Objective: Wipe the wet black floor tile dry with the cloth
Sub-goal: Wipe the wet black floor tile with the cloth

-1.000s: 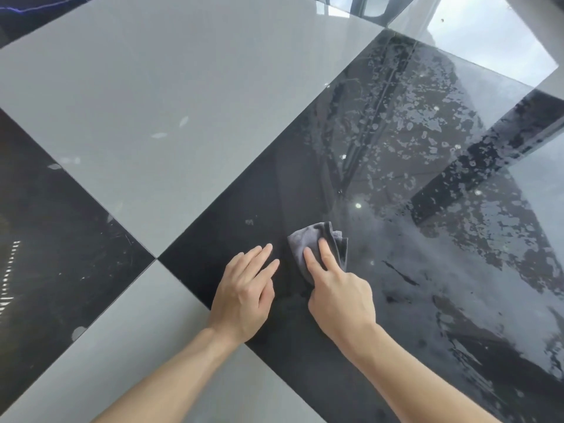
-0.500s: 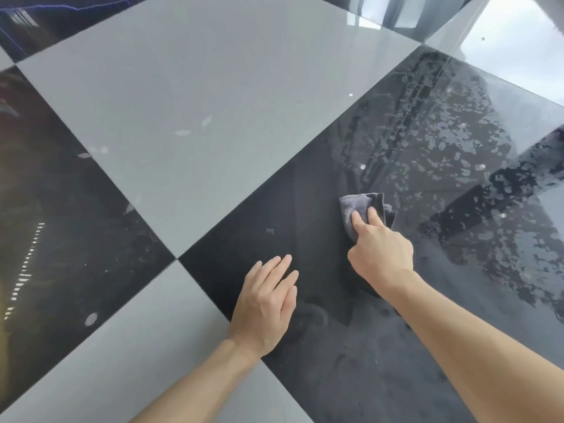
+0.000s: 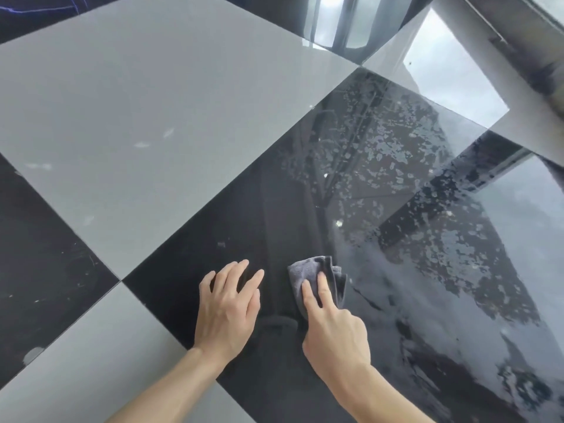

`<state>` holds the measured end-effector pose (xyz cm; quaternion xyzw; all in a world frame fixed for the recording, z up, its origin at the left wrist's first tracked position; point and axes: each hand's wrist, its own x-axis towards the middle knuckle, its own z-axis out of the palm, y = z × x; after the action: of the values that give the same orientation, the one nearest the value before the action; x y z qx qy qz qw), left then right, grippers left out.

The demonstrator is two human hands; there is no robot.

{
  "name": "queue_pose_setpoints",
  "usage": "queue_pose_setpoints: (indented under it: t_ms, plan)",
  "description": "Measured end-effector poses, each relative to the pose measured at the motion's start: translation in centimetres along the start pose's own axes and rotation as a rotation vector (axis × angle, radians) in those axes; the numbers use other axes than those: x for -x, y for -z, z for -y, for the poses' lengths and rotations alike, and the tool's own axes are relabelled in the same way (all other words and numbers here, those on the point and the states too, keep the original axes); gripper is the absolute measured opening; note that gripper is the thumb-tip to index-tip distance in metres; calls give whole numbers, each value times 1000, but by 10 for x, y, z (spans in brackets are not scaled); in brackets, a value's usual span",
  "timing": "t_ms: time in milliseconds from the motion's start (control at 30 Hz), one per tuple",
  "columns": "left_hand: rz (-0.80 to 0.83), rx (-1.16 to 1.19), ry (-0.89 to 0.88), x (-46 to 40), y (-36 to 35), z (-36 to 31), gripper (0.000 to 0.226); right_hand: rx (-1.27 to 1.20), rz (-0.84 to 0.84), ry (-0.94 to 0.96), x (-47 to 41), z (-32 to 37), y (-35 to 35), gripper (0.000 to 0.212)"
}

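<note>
A large glossy black floor tile (image 3: pixel 351 193) fills the centre and right of the head view. Its far and right parts are speckled with patches and beads of water; the near left strip looks dark and even. A small folded grey cloth (image 3: pixel 308 270) lies on the tile near its lower middle. My right hand (image 3: pixel 332 325) presses the cloth down, index and middle fingers stretched over it. My left hand (image 3: pixel 227 306) rests flat on the tile just left of the cloth, fingers spread, holding nothing.
Grey tiles (image 3: pixel 146 111) border the black tile on the left and near left (image 3: pixel 91 361). Another dark tile (image 3: pixel 39 257) lies at the far left. A bright window reflection (image 3: pixel 451 74) and a pale wall base (image 3: pixel 525 56) sit at the top right.
My right hand has drawn the cloth back toward me from the farther spot of half a second ago, ending beside my left hand. The left hand stays planted.
</note>
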<state>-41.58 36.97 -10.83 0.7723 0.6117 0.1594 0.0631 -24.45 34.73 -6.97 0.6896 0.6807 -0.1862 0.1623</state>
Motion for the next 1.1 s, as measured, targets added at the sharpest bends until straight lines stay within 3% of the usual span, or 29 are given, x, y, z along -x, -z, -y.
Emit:
queue_pose_setpoints:
  t_ms: [267,633,933,1100]
  plan:
    - [21,-43,21,1,-2,-1,38,-26,-152,-5,-59,-12,34,73]
    - [17,-27,36,1,-3,-2,37,-13,-175,-37,-116,-33,66,69]
    - [-69,185,-47,-4,-3,-12,41,95,-180,-49,-33,-35,17,82]
    - [57,202,-71,-14,-8,-46,40,-17,-193,-39,25,-40,2,88]
